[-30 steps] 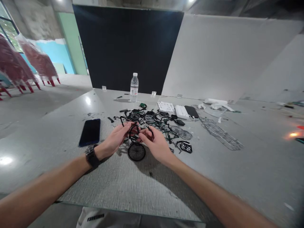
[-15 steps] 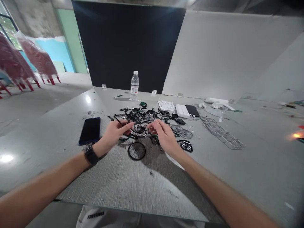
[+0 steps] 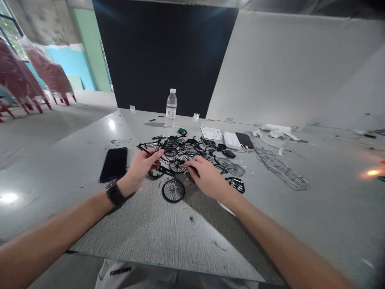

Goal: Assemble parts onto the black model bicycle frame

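My left hand [image 3: 140, 167], with a watch on its wrist, is closed on a black model-bicycle frame [image 3: 148, 145]. The thin bars stick out above and left of its fingers. Right of it, my right hand [image 3: 207, 176] pinches at the edge of a small black spoked wheel [image 3: 177, 166]. What lies between those fingertips is too small to make out. A larger loose spoked wheel [image 3: 173, 190] lies flat on the table in front of both hands. Behind them spreads a pile of black and dark green bicycle parts [image 3: 192, 147].
A phone [image 3: 113, 164] lies left of my left hand. A water bottle [image 3: 171, 109] stands behind the pile. Farther right are a printed sheet [image 3: 211, 133], a white power bank [image 3: 232, 140], a grey parts sprue [image 3: 281, 168] and crumpled white wrapping [image 3: 278, 131].
The black frame in my left hand has turned and shows more of its bars. My right hand has shifted slightly left and down, its fingers nearer the small wheel.
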{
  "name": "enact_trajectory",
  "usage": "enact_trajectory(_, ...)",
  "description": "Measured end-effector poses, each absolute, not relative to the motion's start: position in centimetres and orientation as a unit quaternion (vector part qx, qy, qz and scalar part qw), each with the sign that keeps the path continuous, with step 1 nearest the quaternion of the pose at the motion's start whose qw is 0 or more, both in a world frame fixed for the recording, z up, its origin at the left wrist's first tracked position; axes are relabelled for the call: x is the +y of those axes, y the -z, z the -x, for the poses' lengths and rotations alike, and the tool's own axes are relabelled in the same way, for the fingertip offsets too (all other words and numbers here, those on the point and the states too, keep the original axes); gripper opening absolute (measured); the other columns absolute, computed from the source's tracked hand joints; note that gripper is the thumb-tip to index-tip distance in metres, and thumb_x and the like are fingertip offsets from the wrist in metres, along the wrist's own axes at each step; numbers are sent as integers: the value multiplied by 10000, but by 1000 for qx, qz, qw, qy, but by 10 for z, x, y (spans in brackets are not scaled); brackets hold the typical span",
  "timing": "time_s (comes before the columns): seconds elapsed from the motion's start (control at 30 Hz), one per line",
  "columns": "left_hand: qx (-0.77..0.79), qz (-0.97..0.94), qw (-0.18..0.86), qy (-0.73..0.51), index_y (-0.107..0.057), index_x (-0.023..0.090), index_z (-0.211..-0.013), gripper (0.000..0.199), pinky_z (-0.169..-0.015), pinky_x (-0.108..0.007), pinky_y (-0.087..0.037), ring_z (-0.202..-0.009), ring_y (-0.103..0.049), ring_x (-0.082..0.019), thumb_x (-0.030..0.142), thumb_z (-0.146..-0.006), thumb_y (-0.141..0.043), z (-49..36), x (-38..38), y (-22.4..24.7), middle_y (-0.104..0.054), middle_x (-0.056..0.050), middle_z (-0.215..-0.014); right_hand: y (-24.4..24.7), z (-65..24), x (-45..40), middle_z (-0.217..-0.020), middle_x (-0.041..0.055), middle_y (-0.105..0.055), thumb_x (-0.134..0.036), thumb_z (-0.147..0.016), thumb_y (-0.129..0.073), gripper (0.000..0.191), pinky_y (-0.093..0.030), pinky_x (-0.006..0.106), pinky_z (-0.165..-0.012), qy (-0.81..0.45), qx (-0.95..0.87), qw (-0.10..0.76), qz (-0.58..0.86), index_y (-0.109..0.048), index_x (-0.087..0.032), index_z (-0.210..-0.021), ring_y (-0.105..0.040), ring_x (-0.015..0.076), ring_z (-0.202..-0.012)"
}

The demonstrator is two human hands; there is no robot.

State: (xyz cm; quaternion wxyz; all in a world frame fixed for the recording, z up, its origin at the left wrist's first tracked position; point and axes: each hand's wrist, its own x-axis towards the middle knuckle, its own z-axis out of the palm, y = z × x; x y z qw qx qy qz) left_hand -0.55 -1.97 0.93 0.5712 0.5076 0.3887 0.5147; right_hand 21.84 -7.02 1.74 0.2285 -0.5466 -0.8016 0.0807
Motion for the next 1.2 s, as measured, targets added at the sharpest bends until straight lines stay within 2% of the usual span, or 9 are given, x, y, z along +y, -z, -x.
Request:
enact_trajectory(0.13,391,-512,567,-513,-680,152,-772,383,-582,-213,-441,-643,-528,-95,490,-712,-849,6,-18,-6,-592,2,-742,-16,-218,-69,-1077,98,-725,-174,-976,-557,203,-499,403,-875,-33,-812,151,562,-705,-197,-1114,-643,279,-1038)
enact_trajectory(0.27,392,-513,569,-510,-671,150,-763,386,-562,-210,-425,-618,-512,-90,489,-710,-848,6,-18,-5,-577,11,-708,-18,-216,-70,-1021,72,-739,-133,-940,-609,167,-493,379,-822,-20,-815,122,566,-702,-207,-1057,-645,267,-981)
enact_trajectory(0.5,384,-528,564,-506,-673,150,-778,366,-543,-214,-391,-594,-508,-88,485,-754,-818,7,-17,-4,-584,9,-690,-19,-220,-71,-1096,67,-706,-168,-971,-598,162,-485,398,-922,-42,-854,152,497,-727,-228,-1047,-617,251,-1057)
enact_trajectory(0.63,388,-529,562,-504,-662,154,-774,367,-542,-212,-391,-583,-507,-88,486,-756,-817,7,-16,-3,-570,16,-669,-20,-217,-75,-1099,78,-678,-212,-942,-663,158,-496,399,-897,-57,-862,154,479,-731,-231,-1083,-610,255,-1041)
enact_trajectory(0.83,398,-537,550,-501,-656,161,-773,374,-530,-210,-394,-582,-511,-94,503,-759,-808,7,-16,-3,-556,18,-657,-18,-208,-77,-1116,92,-670,-207,-964,-624,176,-498,402,-909,-65,-860,163,480,-717,-198,-1113,-608,254,-1046)
enact_trajectory(1.2,412,-548,538,-490,-652,179,-765,363,-521,-229,-407,-601,-525,-115,518,-778,-781,7,-15,0,-572,6,-684,-7,-202,-69,-1032,82,-689,-222,-992,-593,164,-456,387,-863,24,-857,142,494,-746,-214,-1049,-606,241,-993)
